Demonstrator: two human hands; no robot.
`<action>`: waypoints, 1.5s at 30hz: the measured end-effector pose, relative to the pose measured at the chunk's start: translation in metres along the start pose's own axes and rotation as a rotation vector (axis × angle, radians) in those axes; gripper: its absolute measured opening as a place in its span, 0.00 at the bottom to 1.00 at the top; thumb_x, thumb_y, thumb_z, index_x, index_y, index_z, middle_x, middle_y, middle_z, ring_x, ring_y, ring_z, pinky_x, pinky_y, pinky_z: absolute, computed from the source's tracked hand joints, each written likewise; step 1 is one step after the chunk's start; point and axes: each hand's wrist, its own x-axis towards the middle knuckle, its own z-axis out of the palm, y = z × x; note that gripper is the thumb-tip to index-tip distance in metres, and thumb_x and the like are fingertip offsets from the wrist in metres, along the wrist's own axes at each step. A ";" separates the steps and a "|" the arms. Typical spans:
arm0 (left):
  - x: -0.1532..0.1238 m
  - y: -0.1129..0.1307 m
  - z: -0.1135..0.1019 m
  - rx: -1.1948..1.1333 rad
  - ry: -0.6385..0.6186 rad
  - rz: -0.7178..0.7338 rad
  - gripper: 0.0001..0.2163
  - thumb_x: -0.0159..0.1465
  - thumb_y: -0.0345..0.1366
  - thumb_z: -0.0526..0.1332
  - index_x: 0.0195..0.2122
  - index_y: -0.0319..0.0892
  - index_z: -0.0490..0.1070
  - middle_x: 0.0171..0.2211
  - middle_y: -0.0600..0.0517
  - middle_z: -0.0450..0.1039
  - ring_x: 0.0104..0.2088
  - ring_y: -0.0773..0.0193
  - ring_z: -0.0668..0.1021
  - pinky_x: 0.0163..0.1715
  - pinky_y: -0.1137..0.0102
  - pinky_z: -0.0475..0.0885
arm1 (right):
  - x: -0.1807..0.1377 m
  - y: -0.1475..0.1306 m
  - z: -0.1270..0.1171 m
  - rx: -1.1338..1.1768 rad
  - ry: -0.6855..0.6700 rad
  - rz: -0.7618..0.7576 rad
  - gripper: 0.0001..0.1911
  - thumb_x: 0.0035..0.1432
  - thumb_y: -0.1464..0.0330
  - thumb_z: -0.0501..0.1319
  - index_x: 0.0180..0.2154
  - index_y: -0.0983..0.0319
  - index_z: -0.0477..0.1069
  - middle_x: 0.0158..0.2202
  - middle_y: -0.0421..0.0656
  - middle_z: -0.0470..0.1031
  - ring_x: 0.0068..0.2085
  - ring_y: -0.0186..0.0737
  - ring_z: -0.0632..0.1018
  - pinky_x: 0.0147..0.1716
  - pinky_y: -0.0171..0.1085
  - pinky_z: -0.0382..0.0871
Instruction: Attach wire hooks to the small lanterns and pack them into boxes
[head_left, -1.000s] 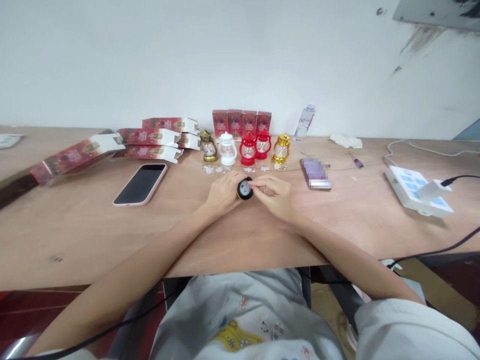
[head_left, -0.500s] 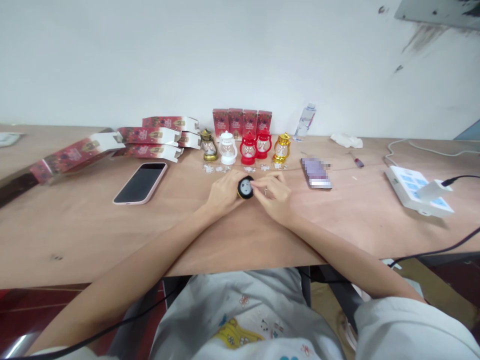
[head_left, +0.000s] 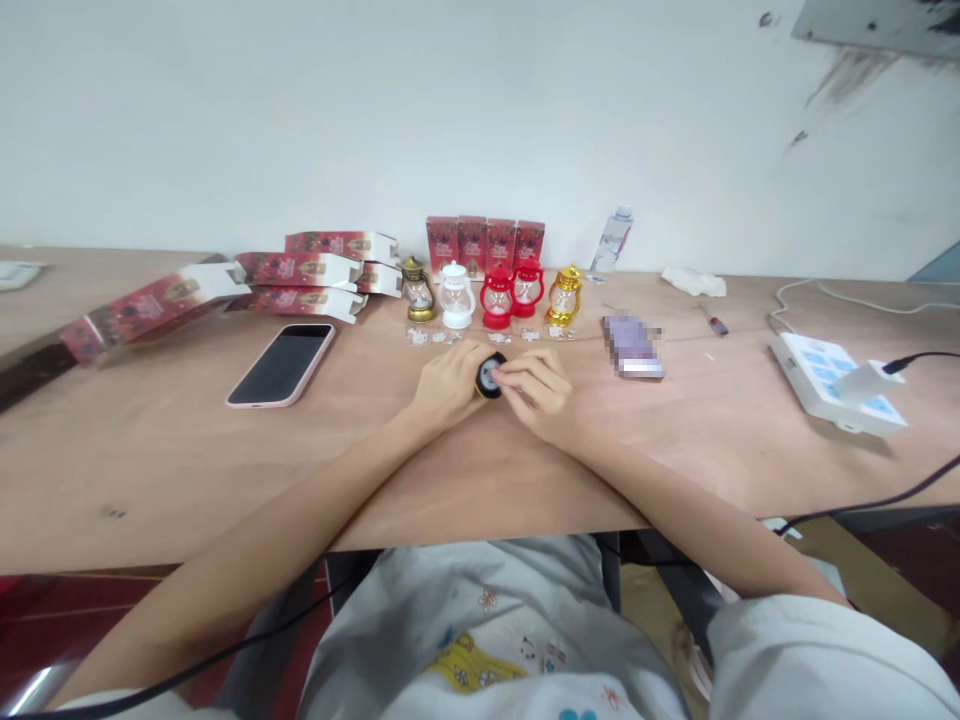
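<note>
Your left hand point(head_left: 448, 385) has its grip closed around a small black lantern point(head_left: 488, 377). The lantern is tipped on its side with its round grey underside towards you. It sits low over the middle of the tabletop point(head_left: 150, 470), roughly midway between the near and far edges. Your right hand point(head_left: 538, 394) meets it from the other side, fingers curled and fingertips point(head_left: 504, 376) pressed on that underside. That grip is closed on the lantern too, though it is too small to tell whether the tips pinch anything.

Just beyond your hands, towards the far edge, five lanterns stand upright in a row: a bronze lantern point(head_left: 417, 291), a white lantern point(head_left: 455, 296), two red lanterns point(head_left: 498, 299) and a gold lantern point(head_left: 562, 296). Small clear tabs point(head_left: 433, 338) lie in front of them. Four red boxes point(head_left: 485, 243) stand side by side behind the row, at the far edge.

Towards the left edge a phone point(head_left: 281, 364) lies face up. Beyond it are flattened red cartons point(head_left: 315, 272) in a loose stack, with one long carton point(head_left: 146, 310) further left.

On the right side lies a blurred purple item point(head_left: 634, 346). Past it are a small screwdriver point(head_left: 713, 320) and a crumpled white cloth point(head_left: 694, 282). A clear bottle point(head_left: 611, 242) stands at the far edge. A white power strip point(head_left: 832, 380) with a plug in it lies near the right edge.
</note>
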 end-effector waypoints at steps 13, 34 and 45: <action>0.004 -0.002 -0.003 0.165 0.054 0.120 0.12 0.68 0.40 0.50 0.45 0.39 0.64 0.36 0.46 0.75 0.34 0.60 0.78 0.31 0.69 0.70 | 0.007 -0.002 -0.008 0.121 0.040 0.153 0.05 0.61 0.70 0.59 0.36 0.58 0.74 0.33 0.42 0.78 0.36 0.37 0.76 0.38 0.39 0.72; 0.005 -0.008 -0.004 0.281 0.028 0.218 0.09 0.68 0.33 0.49 0.44 0.40 0.66 0.37 0.46 0.76 0.35 0.61 0.76 0.32 0.69 0.67 | 0.006 0.001 -0.007 0.141 -0.050 0.066 0.08 0.64 0.74 0.53 0.36 0.62 0.70 0.33 0.44 0.73 0.36 0.35 0.75 0.37 0.35 0.70; 0.007 -0.007 -0.006 0.284 0.034 0.285 0.11 0.69 0.32 0.47 0.42 0.41 0.68 0.36 0.47 0.77 0.36 0.62 0.76 0.33 0.69 0.67 | 0.004 0.004 -0.003 0.196 -0.030 0.077 0.06 0.63 0.73 0.54 0.34 0.61 0.68 0.32 0.42 0.72 0.35 0.34 0.74 0.35 0.34 0.67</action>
